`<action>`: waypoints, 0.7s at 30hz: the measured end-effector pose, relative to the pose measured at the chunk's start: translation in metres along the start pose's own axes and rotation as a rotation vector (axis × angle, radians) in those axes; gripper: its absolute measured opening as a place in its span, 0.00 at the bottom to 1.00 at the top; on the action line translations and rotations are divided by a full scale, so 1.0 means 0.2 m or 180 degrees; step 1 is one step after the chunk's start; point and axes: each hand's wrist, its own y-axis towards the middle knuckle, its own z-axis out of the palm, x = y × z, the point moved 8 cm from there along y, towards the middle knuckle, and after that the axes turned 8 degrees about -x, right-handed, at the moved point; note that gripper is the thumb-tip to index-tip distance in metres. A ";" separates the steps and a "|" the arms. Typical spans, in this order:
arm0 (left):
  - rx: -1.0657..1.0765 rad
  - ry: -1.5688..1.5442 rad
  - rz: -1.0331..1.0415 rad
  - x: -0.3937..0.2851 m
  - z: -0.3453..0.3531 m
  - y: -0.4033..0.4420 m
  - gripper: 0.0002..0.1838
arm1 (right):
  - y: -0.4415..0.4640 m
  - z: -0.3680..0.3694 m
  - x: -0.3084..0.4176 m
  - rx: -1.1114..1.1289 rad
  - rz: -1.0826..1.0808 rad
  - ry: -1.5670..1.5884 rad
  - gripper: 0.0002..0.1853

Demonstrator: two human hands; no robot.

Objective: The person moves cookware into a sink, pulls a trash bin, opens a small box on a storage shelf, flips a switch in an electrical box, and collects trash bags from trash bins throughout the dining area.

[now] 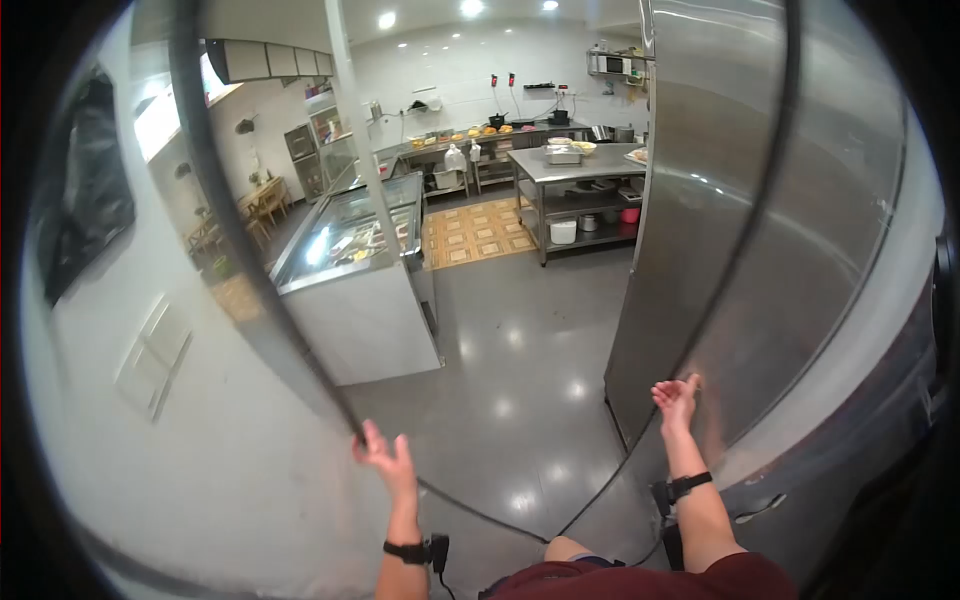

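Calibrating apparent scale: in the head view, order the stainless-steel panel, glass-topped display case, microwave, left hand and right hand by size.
1. Stainless-steel panel
2. Glass-topped display case
3. Left hand and right hand: too alike to rank
4. Microwave

No text, label, brand, number or sign is showing clearly enough to be read, either close by or farther across the room.

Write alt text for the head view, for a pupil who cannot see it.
A person's bare left hand and right hand reach forward, apart, with a black strap on each wrist and dark cables nearby. Ahead is a kitchen with a glass-topped display counter on the left, a shelved steel table farther back, and a tall steel panel on the right.
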 end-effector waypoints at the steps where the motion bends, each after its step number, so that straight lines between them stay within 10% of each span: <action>1: -0.0242 0.0219 0.0297 -0.02 -0.03 0.06 0.38 | 0.10 -0.02 0.01 -0.0164 -0.0167 0.0035 0.30; 3: -0.0517 0.1793 0.1308 -0.08 -0.04 0.14 0.39 | 0.24 -0.02 0.08 -0.0485 -0.0834 -0.0075 0.26; 8: -0.0129 0.2377 0.1050 0.41 0.09 0.25 0.39 | 0.28 0.41 -0.02 -0.1125 -0.4257 -0.2834 0.17; 12: 0.0397 0.3117 0.0258 0.95 0.20 0.25 0.41 | 0.66 0.86 -0.52 0.0083 -0.3130 -0.3199 0.23; 19: 0.0485 0.2833 -0.3840 1.97 -0.42 -0.37 0.28 | 1.02 1.64 -1.65 0.3362 -0.0884 -0.4668 0.20; 21: 0.1202 0.3208 -0.4065 2.15 -0.64 -0.56 0.29 | 1.08 1.77 -1.94 0.3895 -0.0545 -0.5304 0.22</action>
